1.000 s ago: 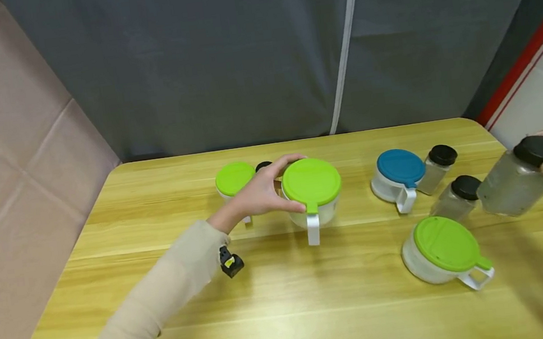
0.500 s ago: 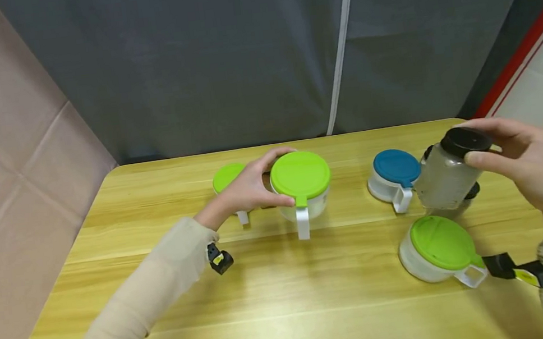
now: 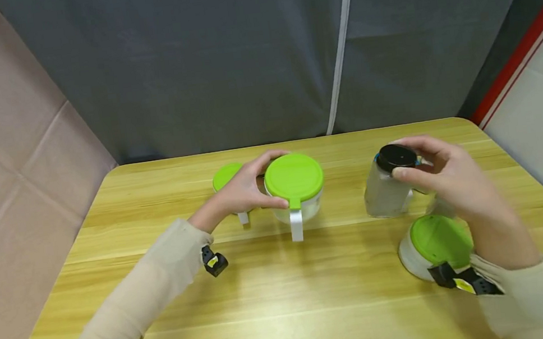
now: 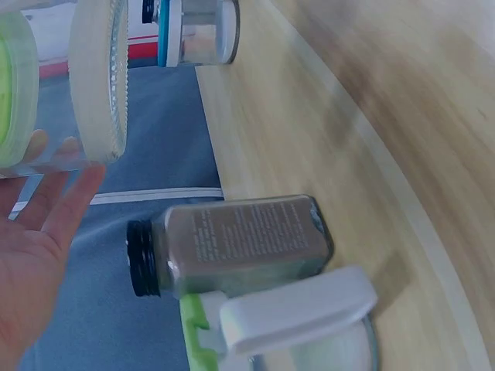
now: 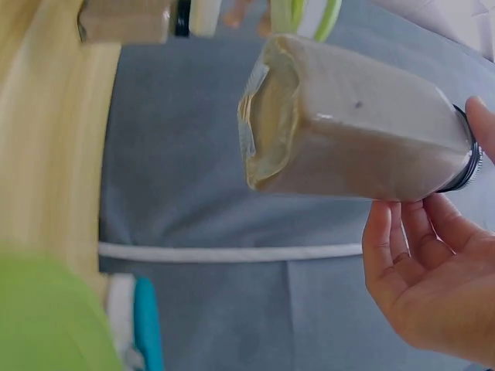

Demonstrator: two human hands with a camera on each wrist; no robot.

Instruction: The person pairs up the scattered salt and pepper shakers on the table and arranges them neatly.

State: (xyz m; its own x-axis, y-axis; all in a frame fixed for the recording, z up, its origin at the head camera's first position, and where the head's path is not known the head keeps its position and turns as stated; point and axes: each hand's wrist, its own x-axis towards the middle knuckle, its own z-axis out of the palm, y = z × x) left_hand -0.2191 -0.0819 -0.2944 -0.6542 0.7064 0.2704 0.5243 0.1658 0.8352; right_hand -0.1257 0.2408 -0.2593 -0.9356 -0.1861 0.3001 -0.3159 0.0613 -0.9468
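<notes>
1. Leftmost, a small green-lidded pot (image 3: 228, 175) stood on the table (image 3: 269, 317), handle toward the near side; a brown jar (image 4: 247, 243) stood upright close beside it.
2. Near the middle, my left hand (image 3: 246, 189) had thumb and fingers curved round the held pot (image 3: 293, 175), raised off the tabletop. Its green lid faced up and its handle pointed near; being squat, it showed no marked long axis. I judged it best carried level, with the handle clear of my fingers.
3. Farther right, my right hand (image 3: 449, 170) grasped the tall jar (image 3: 384, 195) by its cap end, base off the table. Its long axis ran close to upright, black cap up and leaning slightly right. I reckoned good handling meant straightening that lean, holding firmly at the shoulder, and keeping the base clear of the blue-lidded pot (image 5: 147, 325) behind.
4. On the near right, another green-lidded pot (image 3: 434, 237) stood partly hidden by my right wrist, which I thought wanted watching for a knock.
</notes>
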